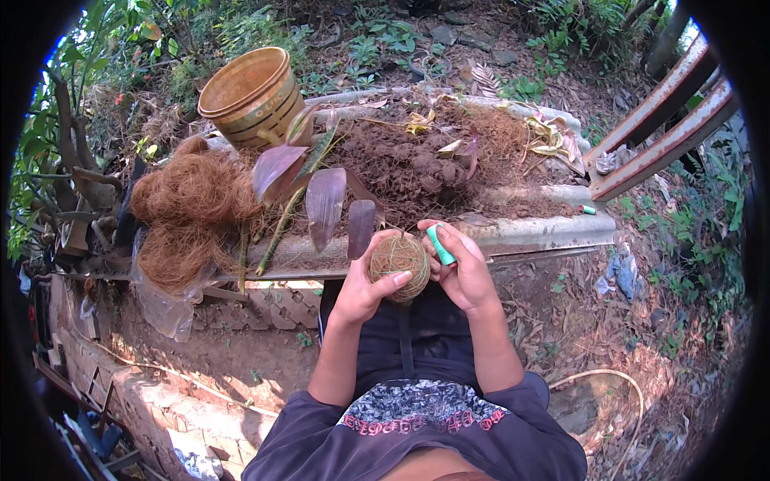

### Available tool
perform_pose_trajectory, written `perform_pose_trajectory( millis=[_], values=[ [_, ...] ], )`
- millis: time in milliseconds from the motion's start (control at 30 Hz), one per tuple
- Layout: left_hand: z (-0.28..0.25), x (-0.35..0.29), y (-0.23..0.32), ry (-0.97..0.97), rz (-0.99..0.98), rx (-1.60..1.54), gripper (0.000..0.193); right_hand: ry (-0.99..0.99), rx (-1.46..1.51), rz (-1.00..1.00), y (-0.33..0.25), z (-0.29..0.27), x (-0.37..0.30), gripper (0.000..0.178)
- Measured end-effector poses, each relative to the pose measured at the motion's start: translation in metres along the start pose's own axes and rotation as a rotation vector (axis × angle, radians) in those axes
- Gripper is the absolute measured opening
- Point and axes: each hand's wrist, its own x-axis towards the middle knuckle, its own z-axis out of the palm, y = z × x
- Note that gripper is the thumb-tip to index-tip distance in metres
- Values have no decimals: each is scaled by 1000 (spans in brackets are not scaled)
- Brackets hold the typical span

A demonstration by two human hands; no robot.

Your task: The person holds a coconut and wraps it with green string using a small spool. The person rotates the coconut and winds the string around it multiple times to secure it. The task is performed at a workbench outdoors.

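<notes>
In front of my lap, my left hand [358, 293] is wrapped round a ball of brown fibre [399, 263] criss-crossed with thin green thread. The thumb presses across the ball's front. Close beside it, my right hand [467, 280] grips a green thread spool [440, 244] between thumb and fingers. Whether a thread runs from spool to ball is too fine to make out. Just beyond the ball, plant stems with purple leaves [326, 207] lie on a corrugated sheet [553, 233].
Left on the sheet sits a heap of coconut fibre [192, 192], with a tilted yellow bucket [261, 104] behind it. Dark soil [409, 164] covers the middle. A second green spool [587, 210] lies at the right edge, near rusty metal bars [662, 120].
</notes>
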Motion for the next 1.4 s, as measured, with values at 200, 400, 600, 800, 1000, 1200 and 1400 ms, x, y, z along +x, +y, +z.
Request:
perform_pose_trajectory(
  millis=[200, 400, 600, 800, 1000, 1200, 1400],
  values=[
    [9, 4, 5, 160, 50, 292, 56, 84, -100, 38, -8, 15, -8, 17],
    [12, 5, -2, 76, -7, 178, 71, 69, -53, -104, -5, 17, -7, 14],
    [16, 8, 6, 108, -29, 252, 72, 194, -362, -224, 3, 12, -7, 16],
    [13, 12, -16, 185, 45, 393, 69, 229, -716, -368, 1, 17, -3, 16],
    [27, 12, -14, 357, 253, 761, 68, 277, -678, -334, 2, 11, -1, 17],
    [20, 9, -5, 5, 121, 339, 73, 224, -491, -332, 1, 8, -4, 16],
    [15, 14, -2, 147, 137, 246, 77, 133, -515, -333, -6, 29, -19, 14]
  ],
)
